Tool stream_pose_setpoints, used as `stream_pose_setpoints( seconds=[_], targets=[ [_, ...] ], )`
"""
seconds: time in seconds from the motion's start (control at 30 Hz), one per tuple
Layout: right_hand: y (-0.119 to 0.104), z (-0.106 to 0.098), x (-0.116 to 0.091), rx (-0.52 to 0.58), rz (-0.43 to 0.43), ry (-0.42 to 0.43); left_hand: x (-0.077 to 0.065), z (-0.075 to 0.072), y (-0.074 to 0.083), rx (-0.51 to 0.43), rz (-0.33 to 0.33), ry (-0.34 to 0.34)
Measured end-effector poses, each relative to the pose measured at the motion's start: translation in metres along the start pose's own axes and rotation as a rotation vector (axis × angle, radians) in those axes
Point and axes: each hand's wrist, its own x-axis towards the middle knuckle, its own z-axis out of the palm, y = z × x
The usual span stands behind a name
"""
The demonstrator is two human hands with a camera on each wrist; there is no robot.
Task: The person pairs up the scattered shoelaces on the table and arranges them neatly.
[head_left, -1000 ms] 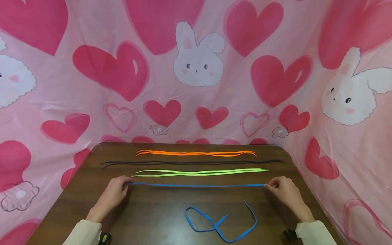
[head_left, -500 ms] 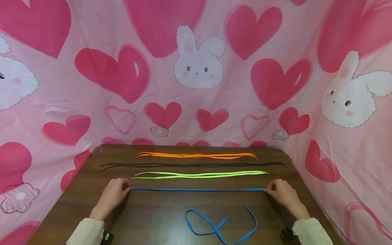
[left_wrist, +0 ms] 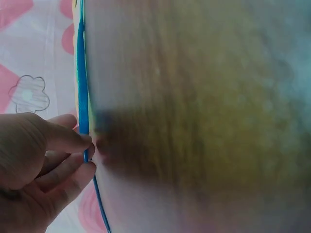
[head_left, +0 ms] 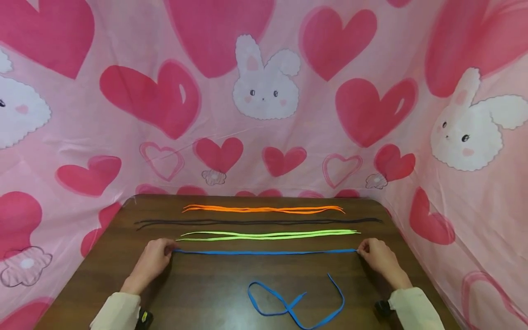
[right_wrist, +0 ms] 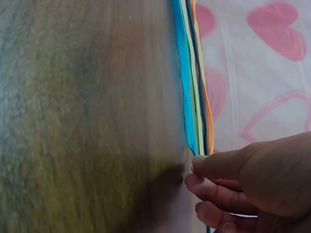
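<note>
A blue shoelace stretches nearly straight from hand to hand across the table. My left hand pinches its left end between thumb and fingers; in the left wrist view the lace runs up from the fingertips. At the other end my right hand pinches the tip, and the right wrist view shows the flat lace narrowing into the thumb and forefinger. Nearer the front edge, a second blue shoelace lies loosely curled, crossing over itself. Just beyond the stretched lace lie neon green shoelaces.
Black shoelaces and orange shoelaces lie in rows farther back on the brown wooden table. A pink cloth with hearts and rabbits hangs behind and along both sides.
The stretched blue lace came slightly toward me, then shifted slightly back toward the green laces, both hands still pinching its ends. The curled blue lace stays in place.
</note>
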Motion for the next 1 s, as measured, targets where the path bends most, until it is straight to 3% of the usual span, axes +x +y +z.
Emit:
stream_pose_setpoints(
  seconds=[0.63,1.0],
  targets=[
    [0.006,0.0,0.004,0.029,0.028,0.009,0.002,0.002,-0.002,-0.003,0.08,0.033],
    [0.011,-0.006,0.008,0.021,0.071,-0.01,0.008,0.005,-0.001,-0.035,0.064,0.002]
  ],
)
